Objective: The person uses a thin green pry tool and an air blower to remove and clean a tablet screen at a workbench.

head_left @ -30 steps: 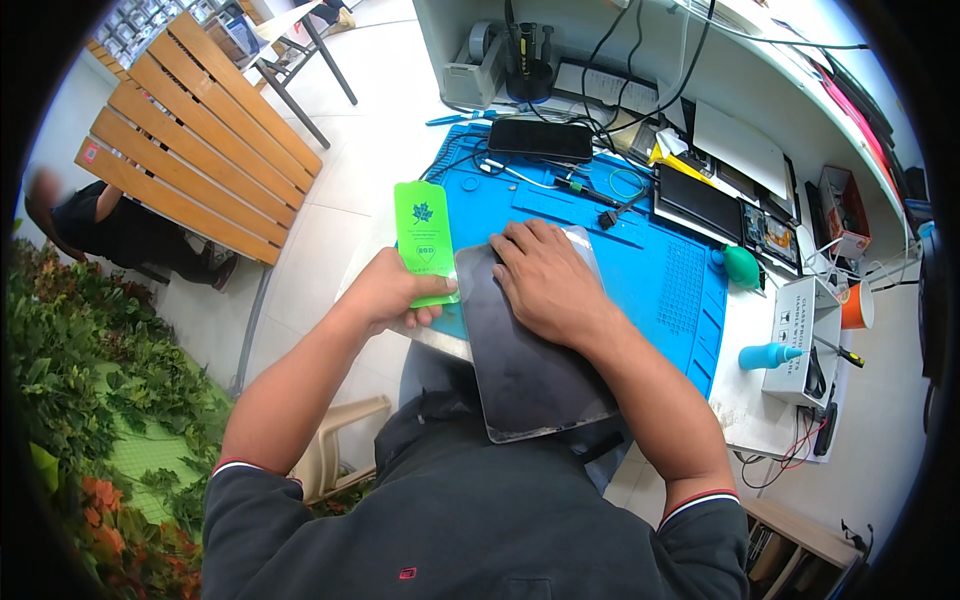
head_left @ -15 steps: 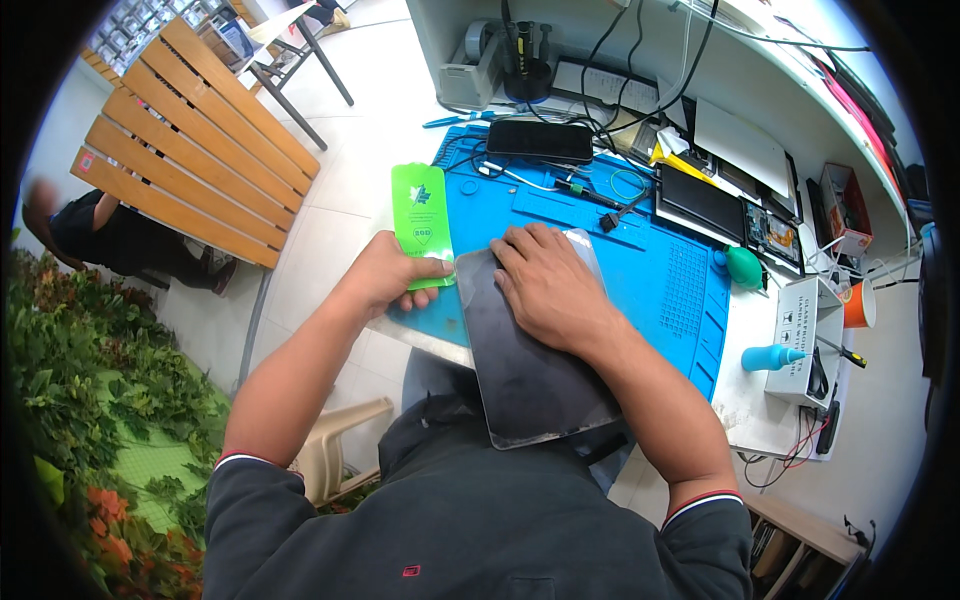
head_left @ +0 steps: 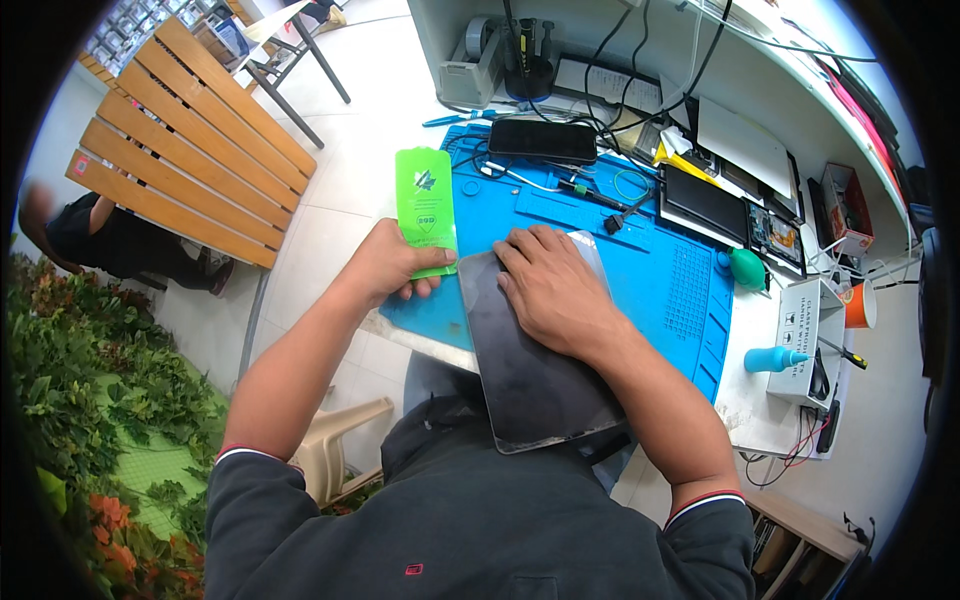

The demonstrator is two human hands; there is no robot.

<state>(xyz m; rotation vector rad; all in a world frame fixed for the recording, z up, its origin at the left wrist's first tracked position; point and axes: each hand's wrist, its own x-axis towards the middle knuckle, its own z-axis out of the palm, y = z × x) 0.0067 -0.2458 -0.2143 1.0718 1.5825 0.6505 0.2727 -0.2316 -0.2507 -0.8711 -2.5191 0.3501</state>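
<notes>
My left hand (head_left: 402,262) pinches the lower end of a flat bright-green packet (head_left: 424,205) between thumb and curled fingers. The packet stands tall and narrow with printing on its face, beside the mat's left edge. A dark tablet-sized panel (head_left: 535,375) with a pale worn rim lies slanted over the bench's front edge, its near end by my lap. Across its far part rests my right hand (head_left: 553,285), palm down, fingers stretched out and lying flat on the dark surface. The panel's far right corner shows past the fingers. A small gap separates my left hand from the panel.
A blue work mat (head_left: 640,290) carries a black phone (head_left: 543,142), cables and tools. At the right are a green bulb blower (head_left: 746,268), a blue bottle (head_left: 774,359) and a white box (head_left: 803,335). A person (head_left: 100,225) sits by a slatted wooden bench (head_left: 195,150).
My left hand and the green packet have shifted slightly away from me, and the packet stands a little straighter. My right hand stays on the panel.
</notes>
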